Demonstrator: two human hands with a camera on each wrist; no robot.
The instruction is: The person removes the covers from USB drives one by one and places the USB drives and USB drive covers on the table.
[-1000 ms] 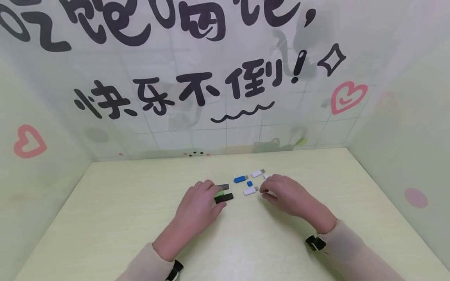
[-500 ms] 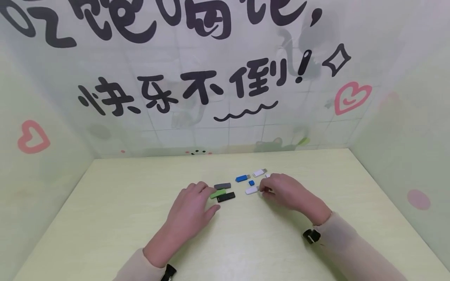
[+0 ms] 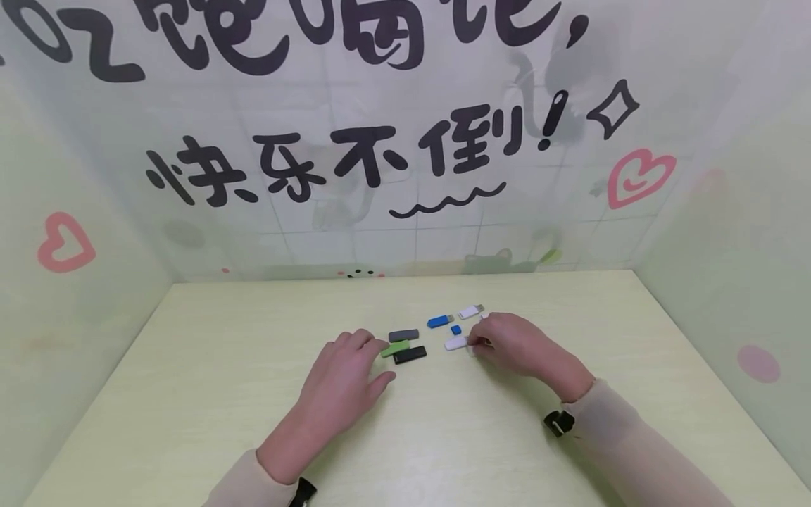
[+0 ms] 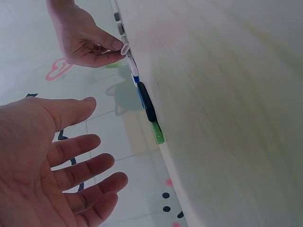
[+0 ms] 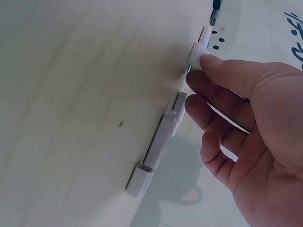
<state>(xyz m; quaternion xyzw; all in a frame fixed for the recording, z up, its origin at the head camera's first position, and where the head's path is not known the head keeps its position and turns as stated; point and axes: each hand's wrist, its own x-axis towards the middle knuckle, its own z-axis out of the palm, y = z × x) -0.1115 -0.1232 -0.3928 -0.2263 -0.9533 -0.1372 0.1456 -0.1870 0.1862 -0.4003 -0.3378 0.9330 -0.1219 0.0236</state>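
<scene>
My right hand (image 3: 519, 345) pinches a small white cap (image 5: 195, 55) between thumb and fingertips. It is right at the plug end of a white USB stick (image 3: 454, 343) lying on the table. My left hand (image 3: 342, 384) has loosely extended fingers, its index fingertip at the end of a green USB stick (image 3: 395, 349); nothing shows in its palm in the left wrist view. Beside the green stick lie a grey USB stick (image 3: 403, 336) and a black USB stick (image 3: 412, 355). Farther back are an uncapped blue USB stick (image 3: 438, 322), its blue cap (image 3: 456, 329) and another uncapped white USB stick (image 3: 469, 312).
The pale wood table (image 3: 253, 366) meets a printed back wall (image 3: 380, 239) and side walls on both sides. In the right wrist view, another white piece (image 5: 139, 180) stands behind the right hand, along the table.
My left hand has drawn back a little to the left, uncovering the grey and green sticks. The right hand, with the cap, has come closer to the near white stick's plug.
</scene>
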